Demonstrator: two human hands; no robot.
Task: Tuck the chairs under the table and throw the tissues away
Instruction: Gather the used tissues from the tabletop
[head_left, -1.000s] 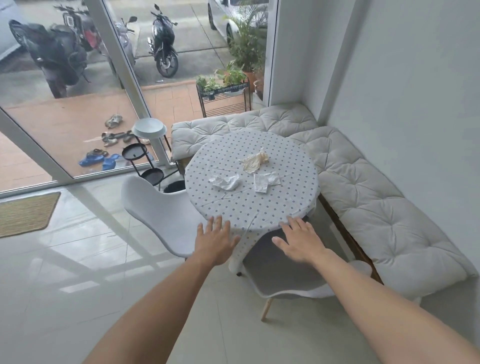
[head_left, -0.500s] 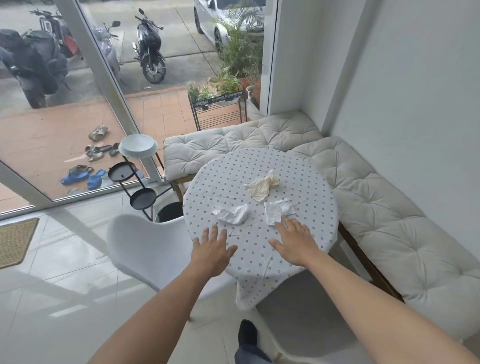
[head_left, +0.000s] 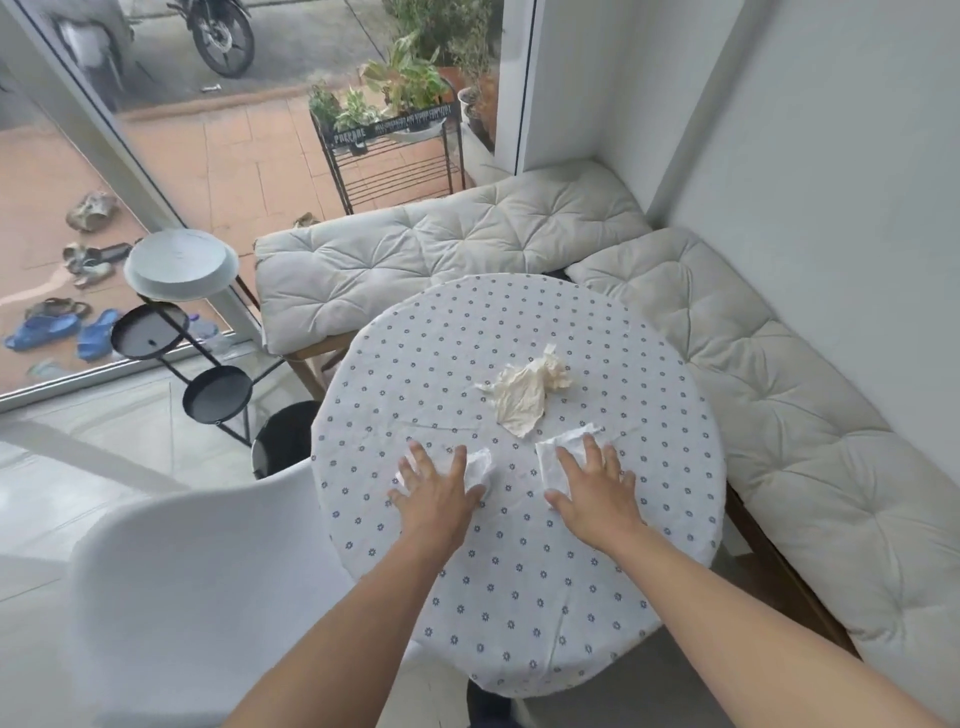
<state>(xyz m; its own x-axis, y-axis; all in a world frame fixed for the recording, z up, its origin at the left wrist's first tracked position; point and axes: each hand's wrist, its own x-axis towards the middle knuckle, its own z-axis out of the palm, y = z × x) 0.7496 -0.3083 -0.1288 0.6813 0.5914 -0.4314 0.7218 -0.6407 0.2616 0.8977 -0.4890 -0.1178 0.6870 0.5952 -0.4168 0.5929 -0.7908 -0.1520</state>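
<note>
A round table (head_left: 519, 597) in a dotted white cloth fills the middle. Three crumpled tissues lie on it. My left hand (head_left: 434, 488) lies flat with spread fingers on the left white tissue (head_left: 480, 465). Fingers apart, my right hand (head_left: 592, 486) rests on the right white tissue (head_left: 550, 454). A cream tissue (head_left: 524, 395) sits untouched just beyond both hands. One white chair (head_left: 182, 597) stands at the table's left, its back towards me. The second chair is hidden under the table.
A black bin (head_left: 283, 436) stands on the floor left of the table. Beside it is a black tiered stand (head_left: 182, 338) with a white plate (head_left: 179, 265) on top. Cushioned benches (head_left: 753, 389) wrap the far and right sides along the wall.
I have stepped closer to the table. Both hands moved forward across the cloth and now lie on the two white tissues.
</note>
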